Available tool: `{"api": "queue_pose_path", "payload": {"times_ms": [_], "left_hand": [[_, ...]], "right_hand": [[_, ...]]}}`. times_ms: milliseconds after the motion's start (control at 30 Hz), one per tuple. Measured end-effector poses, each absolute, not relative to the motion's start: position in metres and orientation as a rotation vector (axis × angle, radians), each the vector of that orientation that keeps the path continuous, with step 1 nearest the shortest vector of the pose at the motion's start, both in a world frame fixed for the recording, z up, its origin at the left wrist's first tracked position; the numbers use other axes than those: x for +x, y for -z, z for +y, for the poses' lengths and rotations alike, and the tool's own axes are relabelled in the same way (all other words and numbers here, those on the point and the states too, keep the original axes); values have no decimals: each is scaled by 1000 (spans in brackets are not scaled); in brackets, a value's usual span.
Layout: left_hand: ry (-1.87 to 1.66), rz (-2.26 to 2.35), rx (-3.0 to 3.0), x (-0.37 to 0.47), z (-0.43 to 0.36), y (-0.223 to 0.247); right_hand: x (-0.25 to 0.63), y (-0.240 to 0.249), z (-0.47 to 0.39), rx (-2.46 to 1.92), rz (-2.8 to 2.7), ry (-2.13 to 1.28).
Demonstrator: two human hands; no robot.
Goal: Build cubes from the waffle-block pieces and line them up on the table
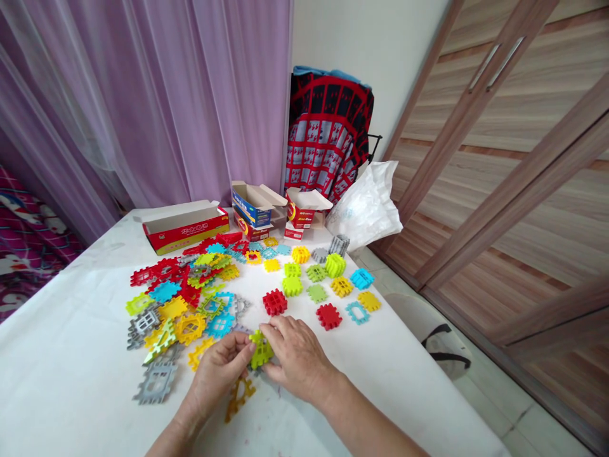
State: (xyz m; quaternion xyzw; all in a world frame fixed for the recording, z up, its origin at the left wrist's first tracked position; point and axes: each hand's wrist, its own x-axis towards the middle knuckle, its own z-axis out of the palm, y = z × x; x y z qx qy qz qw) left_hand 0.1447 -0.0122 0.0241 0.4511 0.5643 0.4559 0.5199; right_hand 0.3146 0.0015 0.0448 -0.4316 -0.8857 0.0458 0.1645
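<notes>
2 hands on 1 lime-green piece.
We observe the left hand (221,366) and right hand (301,358) gripping the lime-green piece (260,351) between their fingers, above the white table (380,393), right of the mixed pile (188,298) and near 1 amber triangular piece (239,398).

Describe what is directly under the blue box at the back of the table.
Under the blue box is a red box with some yellow on it. Parts of its sides show; the blue box covers its top, so that cannot be seen.
</notes>
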Motion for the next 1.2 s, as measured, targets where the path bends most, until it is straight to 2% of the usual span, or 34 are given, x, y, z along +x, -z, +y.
{"api": "queue_pose_path", "payload": {"times_ms": [233,533,767,1200], "left_hand": [[-1101,1381,1199,133,-11,-19],[-1262,1590,1486,118,-10,0],[-1194,1652,1637,116,-11,6],[-1196,1694,1607,121,-10,0]], "right_hand": [[364,-62,30,-1318,-2450,-145],[497,-128,159,-1877,-2445,179],[490,-122,210,-1762,-2898,223],[479,-111,225,-1708,-3039,203]]}}
